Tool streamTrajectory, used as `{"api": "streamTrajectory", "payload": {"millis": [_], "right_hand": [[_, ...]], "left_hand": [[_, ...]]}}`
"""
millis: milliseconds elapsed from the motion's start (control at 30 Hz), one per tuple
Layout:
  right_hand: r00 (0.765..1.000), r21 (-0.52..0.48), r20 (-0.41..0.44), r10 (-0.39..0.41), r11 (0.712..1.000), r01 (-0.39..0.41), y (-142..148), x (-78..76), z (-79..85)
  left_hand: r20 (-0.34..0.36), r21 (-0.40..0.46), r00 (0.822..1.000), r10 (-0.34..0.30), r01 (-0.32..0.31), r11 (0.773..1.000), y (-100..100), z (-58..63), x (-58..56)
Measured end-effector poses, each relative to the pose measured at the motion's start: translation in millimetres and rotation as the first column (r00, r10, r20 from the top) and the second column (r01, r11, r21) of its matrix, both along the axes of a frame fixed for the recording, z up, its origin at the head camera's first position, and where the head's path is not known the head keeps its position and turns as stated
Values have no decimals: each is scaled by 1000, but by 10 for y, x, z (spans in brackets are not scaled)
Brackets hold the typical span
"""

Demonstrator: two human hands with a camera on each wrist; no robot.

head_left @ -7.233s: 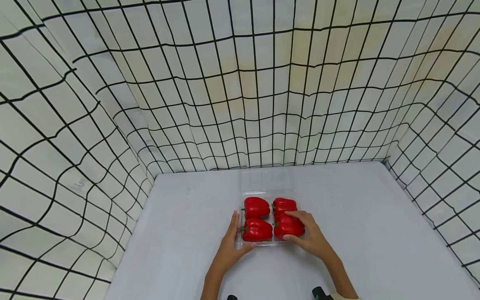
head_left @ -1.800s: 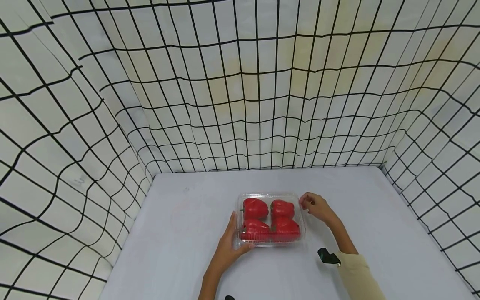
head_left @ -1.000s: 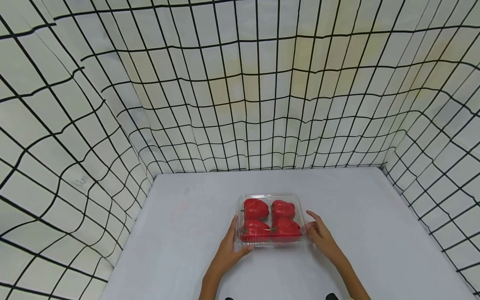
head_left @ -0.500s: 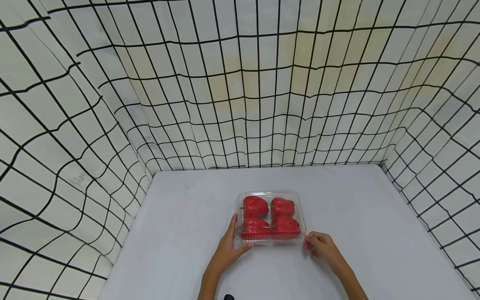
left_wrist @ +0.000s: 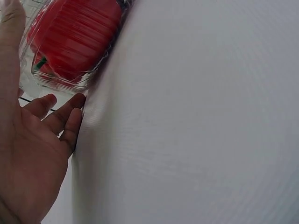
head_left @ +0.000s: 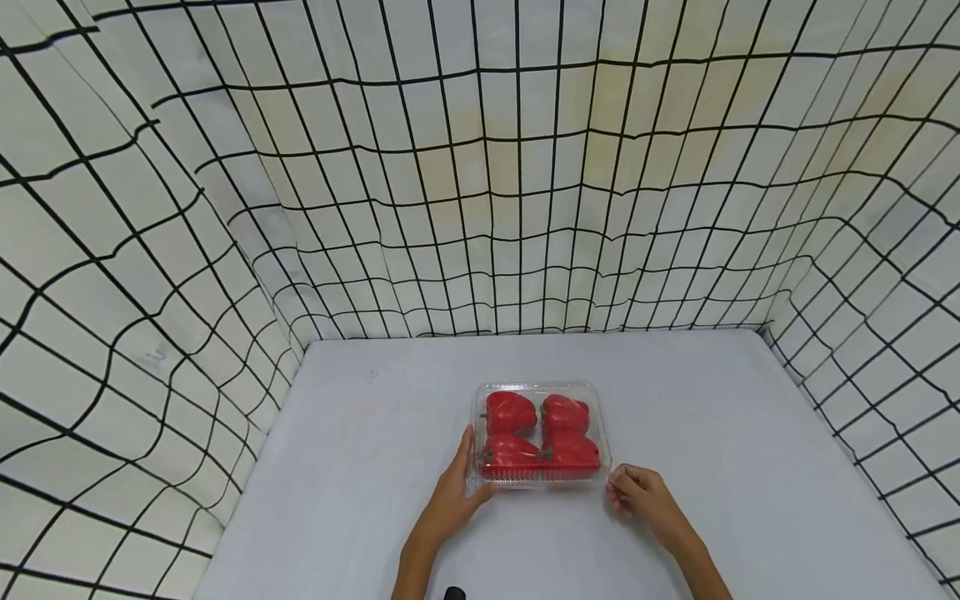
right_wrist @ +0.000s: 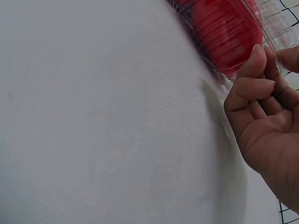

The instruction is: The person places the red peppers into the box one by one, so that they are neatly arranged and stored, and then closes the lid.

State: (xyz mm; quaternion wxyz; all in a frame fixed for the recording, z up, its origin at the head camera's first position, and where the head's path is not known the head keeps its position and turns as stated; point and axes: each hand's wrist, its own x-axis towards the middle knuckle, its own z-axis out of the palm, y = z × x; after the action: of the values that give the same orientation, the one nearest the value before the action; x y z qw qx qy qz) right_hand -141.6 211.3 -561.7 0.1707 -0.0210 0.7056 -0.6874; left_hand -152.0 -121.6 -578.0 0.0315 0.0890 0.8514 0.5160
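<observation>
A clear plastic clamshell container (head_left: 540, 480) lies on the white table with its lid down over several red bell peppers (head_left: 510, 413). My left hand (head_left: 448, 505) rests at its front left corner, fingers stretched along the left side and thumb at the front edge. In the left wrist view, those fingertips (left_wrist: 78, 100) reach the container's edge, below a pepper (left_wrist: 77, 35) seen through the plastic. My right hand (head_left: 647, 502) is at the front right corner, fingers curled. The right wrist view shows its thumb and forefinger pinching the container's rim (right_wrist: 271, 39).
The white table (head_left: 360, 467) extends on both sides of the container. Walls of black netting (head_left: 525, 208) over white sheeting stand behind it and at left and right. A small black object (head_left: 454, 593) shows at the bottom edge, beside the left forearm.
The lid, standing raised behind the peppers at first, is now down over them. My right hand has gone from a pepper to the back right corner, then along the side to the front right corner.
</observation>
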Motion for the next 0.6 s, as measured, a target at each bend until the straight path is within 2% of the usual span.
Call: {"api": "streamTrajectory", "payload": {"millis": [200, 367, 467, 600], "right_hand": [[999, 11, 28, -30, 999, 30, -20, -17, -23], [998, 33, 18, -59, 998, 59, -42, -26, -50], [998, 47, 1, -63, 997, 63, -43, -21, -61], [997, 46, 4, -71, 996, 71, -39, -10, -82]], "left_hand": [[-85, 37, 996, -1, 4, 999, -56, 23, 11], [-89, 58, 995, 34, -29, 998, -94, 49, 58], [-72, 132, 997, 31, -21, 991, -105, 68, 78], [-34, 264, 999, 9, 0, 965, -104, 82, 85]]}}
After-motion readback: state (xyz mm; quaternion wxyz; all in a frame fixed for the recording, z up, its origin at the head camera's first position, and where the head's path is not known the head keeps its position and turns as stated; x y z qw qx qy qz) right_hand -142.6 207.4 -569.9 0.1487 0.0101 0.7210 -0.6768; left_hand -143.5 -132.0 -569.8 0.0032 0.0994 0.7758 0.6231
